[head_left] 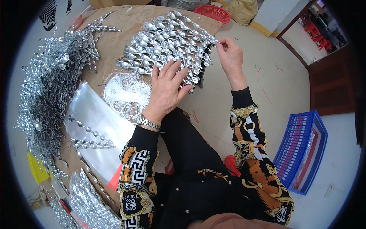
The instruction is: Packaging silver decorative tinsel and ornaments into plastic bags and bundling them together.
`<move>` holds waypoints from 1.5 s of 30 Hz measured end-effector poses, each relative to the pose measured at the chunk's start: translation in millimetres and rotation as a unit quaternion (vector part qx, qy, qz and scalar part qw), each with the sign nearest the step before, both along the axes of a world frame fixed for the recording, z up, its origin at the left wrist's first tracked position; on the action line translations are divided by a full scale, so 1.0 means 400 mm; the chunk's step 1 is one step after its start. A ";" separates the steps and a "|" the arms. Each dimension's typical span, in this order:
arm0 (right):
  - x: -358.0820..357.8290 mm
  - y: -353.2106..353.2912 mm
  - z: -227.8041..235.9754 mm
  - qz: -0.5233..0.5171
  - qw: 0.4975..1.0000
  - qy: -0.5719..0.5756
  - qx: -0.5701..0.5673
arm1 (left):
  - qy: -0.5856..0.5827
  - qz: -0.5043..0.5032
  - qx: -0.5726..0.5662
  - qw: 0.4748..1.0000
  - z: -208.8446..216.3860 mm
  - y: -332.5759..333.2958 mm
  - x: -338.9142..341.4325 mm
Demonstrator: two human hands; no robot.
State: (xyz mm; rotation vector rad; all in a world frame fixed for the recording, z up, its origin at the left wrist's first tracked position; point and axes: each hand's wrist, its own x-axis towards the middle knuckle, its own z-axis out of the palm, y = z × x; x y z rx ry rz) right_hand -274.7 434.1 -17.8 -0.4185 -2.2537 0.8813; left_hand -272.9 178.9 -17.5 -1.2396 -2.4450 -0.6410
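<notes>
Silver spiral-twisted foil ornaments (164, 42) lie side by side in rows at the table's far right edge, their tips reaching past it. My left hand (167, 87) rests flat on the near rows with fingers spread. At the right end of the rows, my right hand (231, 57) pinches the tip of one ornament between thumb and forefinger. Beside my left wrist lies a loose coil of white string (124, 93). A stack of clear plastic bags (97, 118) spreads to its left, with a few spirals lying on top.
A big heap of silver spirals (45, 91) covers the table's left side. Bagged spirals (91, 202) lie at the near left. Right of me on the floor stands a blue plastic basket (295, 149). A red basket (213, 13) sits beyond the wooden table (110, 45).
</notes>
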 end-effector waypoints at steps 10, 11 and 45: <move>-0.002 0.030 0.023 0.025 0.994 -0.016 0.107 | 0.002 0.001 0.001 1.000 0.003 -0.004 0.001; -0.011 0.034 0.029 0.021 0.988 0.024 0.154 | 0.003 0.001 0.002 1.000 0.003 -0.004 0.001; -0.014 -0.045 0.034 0.129 0.975 -0.066 0.166 | -0.012 0.004 -0.003 1.000 -0.002 -0.012 0.005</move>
